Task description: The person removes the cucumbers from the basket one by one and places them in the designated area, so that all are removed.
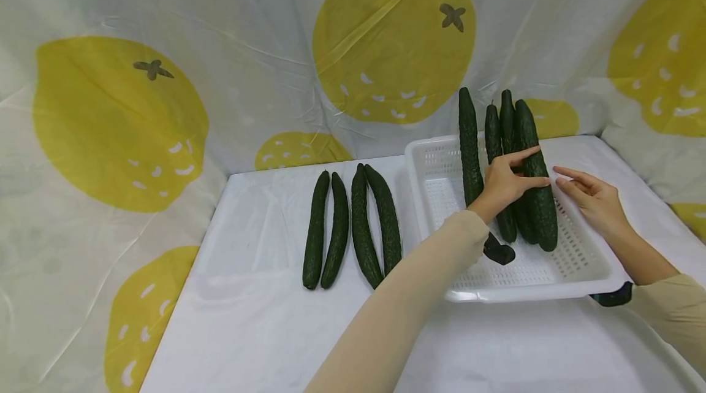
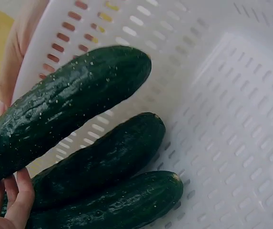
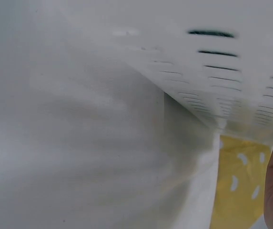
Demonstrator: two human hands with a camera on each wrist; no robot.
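My left hand [image 1: 503,183] holds the rightmost cucumber [image 1: 545,221] between thumb and fingers, inside the white perforated basket [image 1: 496,293]. In the left wrist view this cucumber [image 2: 74,100] lies above two others, its blunt end toward the basket's floor. More dark green cucumbers [image 1: 506,221] lean together just left of it, partly hidden by the hand. Another cucumber [image 1: 469,141] stands apart on the basket's left side. At the basket's right rim is my right hand [image 1: 598,202], fingers fairly straight and fingertips by the edge. Its contact with the rim is unclear.
Several cucumbers [image 1: 337,230] lie side by side on the white-covered table [image 1: 248,331], left of the basket. The left forearm crosses over the lower end of the nearest one. Behind hangs a white cloth [image 1: 265,86] with yellow fruit prints.
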